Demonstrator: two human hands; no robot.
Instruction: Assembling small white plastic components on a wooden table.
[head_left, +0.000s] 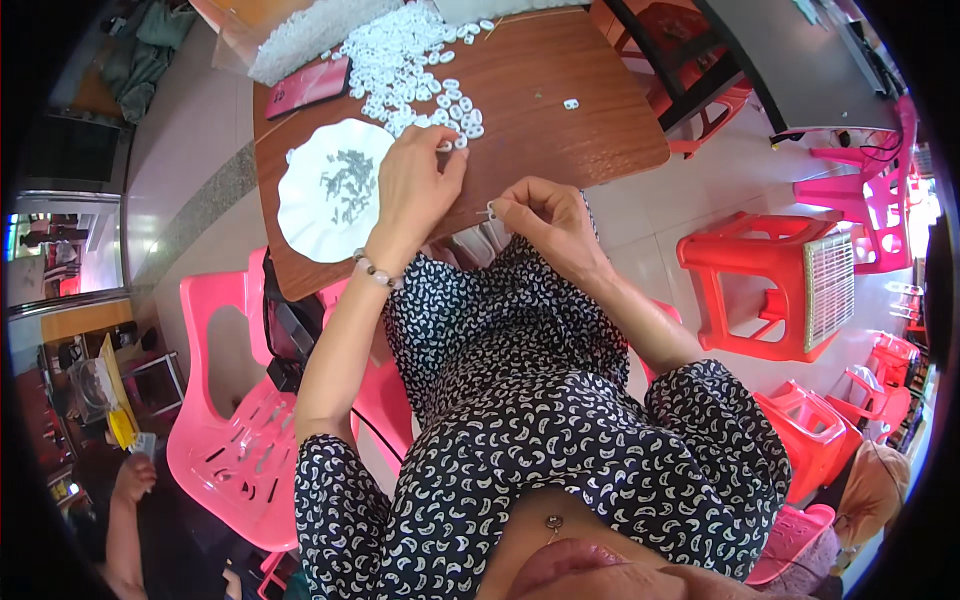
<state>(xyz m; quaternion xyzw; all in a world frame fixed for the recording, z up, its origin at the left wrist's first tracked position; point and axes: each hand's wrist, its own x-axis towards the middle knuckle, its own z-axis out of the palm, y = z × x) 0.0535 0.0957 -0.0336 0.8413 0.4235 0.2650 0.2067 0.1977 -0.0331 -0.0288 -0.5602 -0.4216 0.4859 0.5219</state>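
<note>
My left hand (425, 180) is over the table's near edge, its thumb and forefinger curled round a small white oval plastic piece (445, 146) with holes. A like piece (461, 142) lies against the fingertips. To the right and nearer to me, my right hand (550, 222) pinches another small white piece (491, 210) between thumb and forefinger; a thin pin-like bit sticks out of it. Left of my left hand stands a white scallop-rimmed plate (300, 215) with many tiny dark grey parts (348, 186) in it. Beyond my hands spreads a pile of white oval pieces (395, 50).
On the brown wooden table (560, 130) lie a red phone-like slab (308, 88) and one stray white piece (571, 104). A clear bag (310, 40) of white pieces sits at the back. Pink chair (235, 440) at left, red stool (750, 280) at right. Another person's hand (133, 478) shows lower left.
</note>
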